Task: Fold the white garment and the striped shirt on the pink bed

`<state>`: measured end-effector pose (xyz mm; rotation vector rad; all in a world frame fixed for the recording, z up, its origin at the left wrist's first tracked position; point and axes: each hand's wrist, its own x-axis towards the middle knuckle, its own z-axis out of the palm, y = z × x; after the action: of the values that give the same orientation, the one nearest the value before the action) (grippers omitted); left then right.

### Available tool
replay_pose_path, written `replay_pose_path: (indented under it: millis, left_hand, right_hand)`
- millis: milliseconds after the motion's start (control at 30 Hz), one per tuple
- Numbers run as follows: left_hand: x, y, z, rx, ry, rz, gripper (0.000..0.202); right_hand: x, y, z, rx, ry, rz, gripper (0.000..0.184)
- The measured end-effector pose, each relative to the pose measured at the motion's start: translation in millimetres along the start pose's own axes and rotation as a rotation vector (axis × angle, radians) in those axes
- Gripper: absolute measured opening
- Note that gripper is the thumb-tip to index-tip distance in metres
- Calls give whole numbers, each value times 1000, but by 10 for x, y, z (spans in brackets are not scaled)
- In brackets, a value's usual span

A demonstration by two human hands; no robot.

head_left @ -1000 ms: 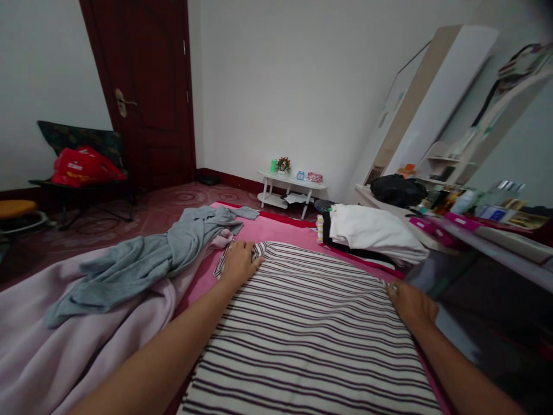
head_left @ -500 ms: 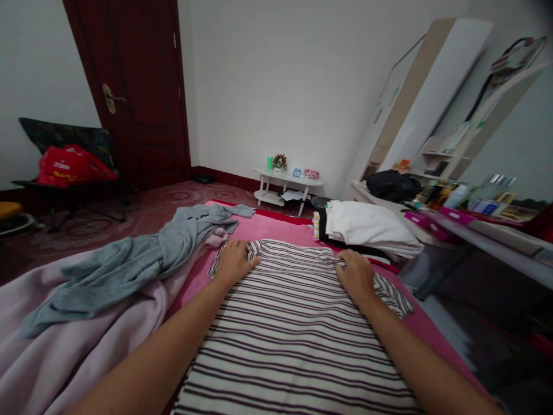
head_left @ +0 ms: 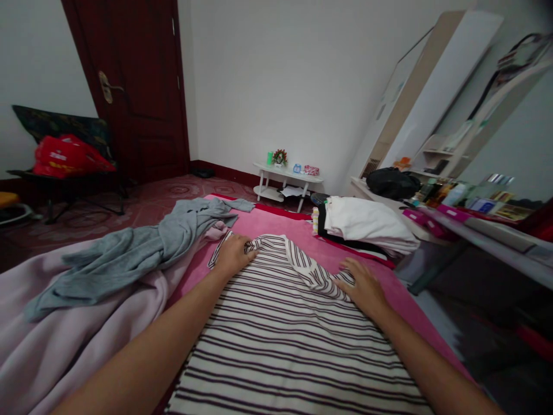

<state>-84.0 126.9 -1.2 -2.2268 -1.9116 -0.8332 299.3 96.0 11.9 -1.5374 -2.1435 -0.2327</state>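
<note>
A white shirt with dark stripes (head_left: 298,340) lies spread out in front of me. My left hand (head_left: 235,253) grips its far left shoulder, fingers closed round the cloth. At the right shoulder, my right hand (head_left: 365,286) pinches the fabric between thumb and fingers. The right sleeve is folded inward over the upper part of the shirt, in a bunched strip. A bit of the left sleeve sticks out beyond my left hand.
The shirt rests on a pink bed cover (head_left: 263,222). On the left lie a grey garment (head_left: 142,253) and a pale pink blanket (head_left: 116,346). Folded clothes (head_left: 367,225) are stacked at the far right, beside a cluttered dressing table (head_left: 432,230). A small white table (head_left: 287,176) stands by the wall.
My right hand has drawn the right side of the shirt inward and slightly nearer, so the right sleeve now lies folded over the shirt. My left hand has stayed at the left shoulder.
</note>
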Motion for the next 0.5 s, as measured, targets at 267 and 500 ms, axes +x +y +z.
replay_pose_path:
  millis: [267,500]
  left_hand:
    - [-53,146,-97,78,-47,47,15]
    - [-95,238,-245,265,-188,273,19]
  right_hand:
    - [-178,-216,20,262,-88,-173,25]
    - [-269,-246,-308,12,-156,-411,33]
